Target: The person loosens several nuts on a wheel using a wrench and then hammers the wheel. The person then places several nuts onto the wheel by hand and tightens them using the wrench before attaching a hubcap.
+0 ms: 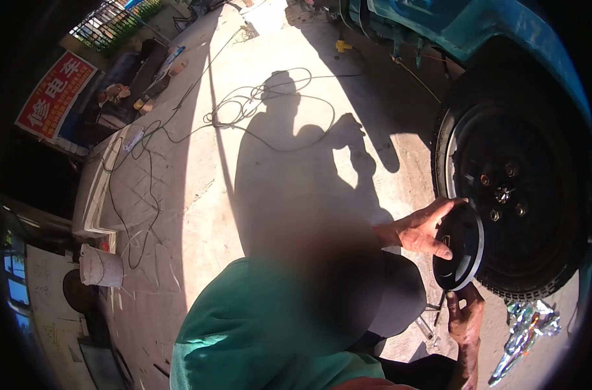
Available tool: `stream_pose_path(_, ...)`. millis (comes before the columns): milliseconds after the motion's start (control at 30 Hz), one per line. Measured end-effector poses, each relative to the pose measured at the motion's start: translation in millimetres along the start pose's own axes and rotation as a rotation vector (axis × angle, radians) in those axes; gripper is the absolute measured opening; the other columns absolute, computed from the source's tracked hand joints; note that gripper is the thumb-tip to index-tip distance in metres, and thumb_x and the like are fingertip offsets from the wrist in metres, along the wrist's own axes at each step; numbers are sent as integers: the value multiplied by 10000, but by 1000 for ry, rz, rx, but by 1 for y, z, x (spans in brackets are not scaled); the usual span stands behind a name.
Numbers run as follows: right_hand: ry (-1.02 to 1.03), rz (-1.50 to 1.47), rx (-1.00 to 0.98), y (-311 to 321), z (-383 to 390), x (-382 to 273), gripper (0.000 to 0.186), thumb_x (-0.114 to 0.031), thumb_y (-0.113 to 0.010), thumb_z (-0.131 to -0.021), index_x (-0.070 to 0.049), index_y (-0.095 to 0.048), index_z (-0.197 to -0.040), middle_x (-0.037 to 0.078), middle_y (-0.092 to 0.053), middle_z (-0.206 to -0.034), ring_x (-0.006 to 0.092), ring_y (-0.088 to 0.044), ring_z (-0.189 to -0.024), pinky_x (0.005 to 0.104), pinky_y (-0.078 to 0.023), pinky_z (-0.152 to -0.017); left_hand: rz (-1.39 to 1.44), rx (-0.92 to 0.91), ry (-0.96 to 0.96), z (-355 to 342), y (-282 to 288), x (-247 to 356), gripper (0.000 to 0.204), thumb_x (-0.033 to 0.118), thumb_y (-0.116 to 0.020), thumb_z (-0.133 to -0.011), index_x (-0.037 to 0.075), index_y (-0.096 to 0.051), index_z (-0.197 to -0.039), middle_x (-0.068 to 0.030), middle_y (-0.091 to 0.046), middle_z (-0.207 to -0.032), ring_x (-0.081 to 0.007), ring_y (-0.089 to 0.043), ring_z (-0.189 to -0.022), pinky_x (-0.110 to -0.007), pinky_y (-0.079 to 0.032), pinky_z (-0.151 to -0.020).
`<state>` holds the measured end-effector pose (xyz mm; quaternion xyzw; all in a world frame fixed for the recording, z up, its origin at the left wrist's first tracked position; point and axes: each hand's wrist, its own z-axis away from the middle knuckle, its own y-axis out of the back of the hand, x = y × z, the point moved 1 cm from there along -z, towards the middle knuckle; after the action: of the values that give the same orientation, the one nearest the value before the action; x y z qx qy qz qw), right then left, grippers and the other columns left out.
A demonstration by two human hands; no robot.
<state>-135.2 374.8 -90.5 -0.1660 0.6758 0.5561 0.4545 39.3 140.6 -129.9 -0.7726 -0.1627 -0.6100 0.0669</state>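
Note:
I hold a round black disc [457,260] with a pale, shiny rim, tilted almost upright beside a vehicle wheel [513,188]. My left hand [416,229] comes in from the left and grips the disc's upper left side, thumb on its face and fingers at its top edge. From below, my right hand [465,318] pinches the bottom edge, thumb to the left. The wheel has a black tyre, a dark rim and several nuts around its hub. In this view the disc overlaps the tyre's lower left; whether they touch, I cannot tell.
Crumpled silver foil packaging [525,331] lies below the tyre. A metal tool [426,327] is on the ground by my knee. The blue vehicle body [504,23] overhangs the wheel. Long cables [244,117] loop across the concrete. A whitish bucket [101,265] stands at the left.

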Motion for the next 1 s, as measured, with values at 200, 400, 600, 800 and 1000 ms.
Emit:
stream_pose_path(200,-88,-81,69,-11,-10,46,431,-353,-624,-1041,71,-667,-1100,114,-715,-851,206,-657,-777,363,-522,-764,-742,400,-386,-57,-15,14,561,284,-677,-908,0,-558,-1376,-165,-648,-1217,-301,-670,-980,-408,-560,-822)
stream_pose_path(400,-45,-249,-24,-38,-24,33,450,-378,-596,-1054,68,-657,-1046,91,-696,-797,159,-639,-698,342,-522,-669,-762,721,-641,-32,2,11,590,239,-701,-868,-35,-577,-1375,-169,-649,-1254,-278,-663,-1081,-393,-564,-886)
stream_pose_path(600,-162,-399,166,-16,-34,35,496,-436,-636,-1028,56,-646,-1093,102,-695,-871,171,-670,-759,326,-558,-718,-257,232,-358,-78,13,-19,1026,188,-871,-761,46,-279,-1586,-160,-359,-1549,-312,-392,-1419,-432,-423,-1122)
stream_pose_path(800,-223,-424,-42,-12,-53,14,491,-359,-696,-1003,67,-576,-1214,141,-700,-1133,176,-686,-967,338,-555,-868,-300,179,-396,-101,40,-21,1134,182,-923,-700,31,-245,-1596,-175,-291,-1630,-322,-342,-1493,-468,-330,-1207)
stream_pose_path(1000,-125,-470,4,6,-27,14,571,-327,-690,-1004,57,-477,-1368,145,-685,-1207,207,-698,-1016,361,-562,-895,-298,-50,-494,-152,25,-4,1215,408,-945,-700,57,-214,-1605,-180,-293,-1633,-346,-336,-1496,-484,-335,-1208)
